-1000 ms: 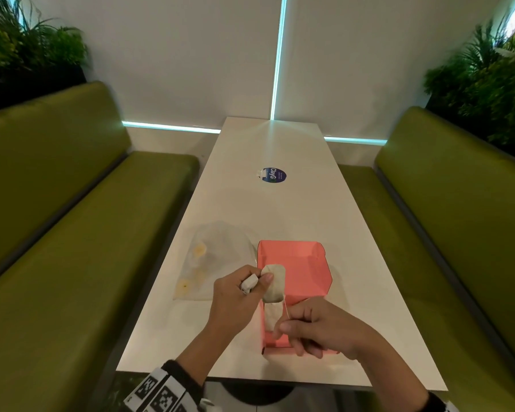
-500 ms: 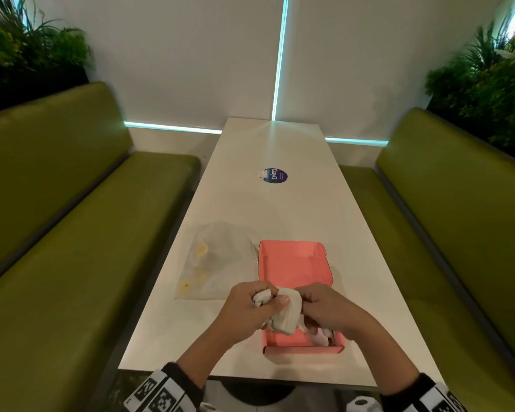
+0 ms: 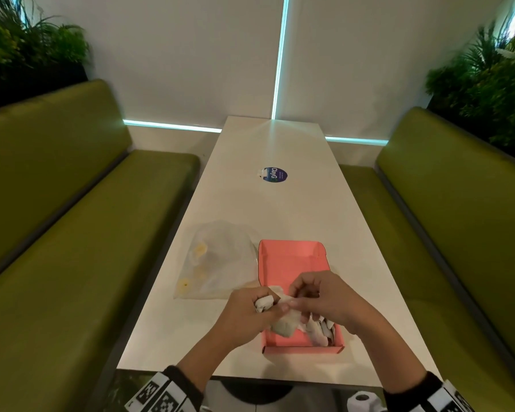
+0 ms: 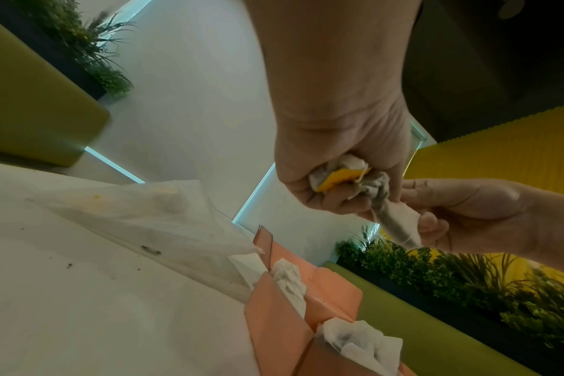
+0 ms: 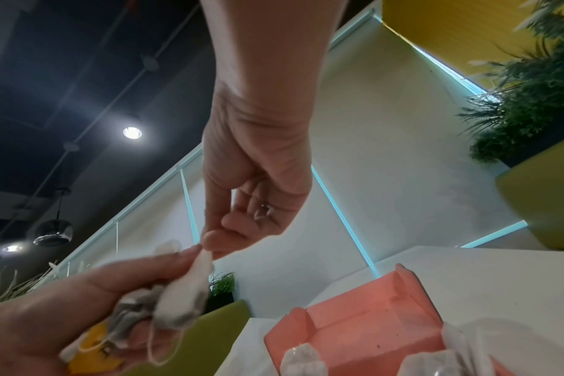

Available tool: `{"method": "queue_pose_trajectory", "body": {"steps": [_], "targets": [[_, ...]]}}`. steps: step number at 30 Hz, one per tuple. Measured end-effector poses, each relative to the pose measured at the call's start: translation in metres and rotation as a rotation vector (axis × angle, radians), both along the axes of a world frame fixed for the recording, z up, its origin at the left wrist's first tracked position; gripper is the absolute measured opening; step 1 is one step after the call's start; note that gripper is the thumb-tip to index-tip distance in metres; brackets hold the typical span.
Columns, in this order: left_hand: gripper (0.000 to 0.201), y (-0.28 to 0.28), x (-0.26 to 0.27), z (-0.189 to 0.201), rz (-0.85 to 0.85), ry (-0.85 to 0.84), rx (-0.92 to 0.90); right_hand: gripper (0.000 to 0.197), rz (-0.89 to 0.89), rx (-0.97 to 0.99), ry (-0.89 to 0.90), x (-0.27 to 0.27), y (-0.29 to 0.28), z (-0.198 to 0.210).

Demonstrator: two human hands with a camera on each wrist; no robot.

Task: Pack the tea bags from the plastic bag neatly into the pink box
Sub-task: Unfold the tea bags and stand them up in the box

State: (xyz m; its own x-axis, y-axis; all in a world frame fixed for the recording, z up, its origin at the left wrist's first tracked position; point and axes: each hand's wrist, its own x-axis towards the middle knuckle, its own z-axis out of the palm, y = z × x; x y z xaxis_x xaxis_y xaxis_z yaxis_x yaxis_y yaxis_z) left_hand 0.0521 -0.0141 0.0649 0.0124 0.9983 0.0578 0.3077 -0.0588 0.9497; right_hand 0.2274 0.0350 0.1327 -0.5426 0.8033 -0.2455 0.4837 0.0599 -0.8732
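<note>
Tea bags [image 4: 348,178]: bunched in gripping left hand [image 3: 247,313]; right hand [image 3: 318,295] pinches one bag [image 5: 184,295] free above pink box [image 3: 292,263], for separate placing.

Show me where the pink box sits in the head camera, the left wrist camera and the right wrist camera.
Head: pink box at lower centre on the white table, near end under both hands.
Left wrist: pink box at the bottom centre, tea bags sticking out.
Right wrist: pink box at the lower right.
Shared landmark: the tea bag held between both hands.
</note>
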Motion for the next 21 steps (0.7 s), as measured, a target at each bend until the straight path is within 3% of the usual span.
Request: {"method": "queue_pose_trajectory", "body": {"steps": [5, 7, 10, 14, 17, 20, 21], "targets": [[0.008, 0.002, -0.016, -0.017, 0.213, 0.196, -0.066, 0.022, -0.008, 0.141, -0.192, 0.0, 0.005, -0.021], [0.009, -0.001, -0.021, -0.024, 0.206, 0.271, -0.149, 0.028, 0.065, 0.177, -0.309, -0.002, 0.005, -0.03], [0.035, -0.004, -0.021, -0.033, 0.127, 0.358, -0.27, 0.028, 0.16, 0.192, -0.42, -0.008, 0.007, -0.046], [0.066, -0.004, -0.014, -0.034, 0.05, 0.447, -0.358, 0.015, 0.216, 0.225, -0.505, -0.021, 0.009, -0.064], [0.075, -0.005, -0.008, -0.034, 0.007, 0.503, -0.399, 0.028, 0.151, 0.278, -0.51, -0.032, 0.011, -0.078], [0.077, -0.005, -0.007, -0.037, 0.013, 0.52, -0.426, 0.005, 0.056, 0.343, -0.498, -0.041, 0.012, -0.087], [0.077, -0.005, -0.007, -0.038, 0.018, 0.515, -0.428, 0.01, 0.027, 0.345, -0.495, -0.044, 0.013, -0.091]]}}
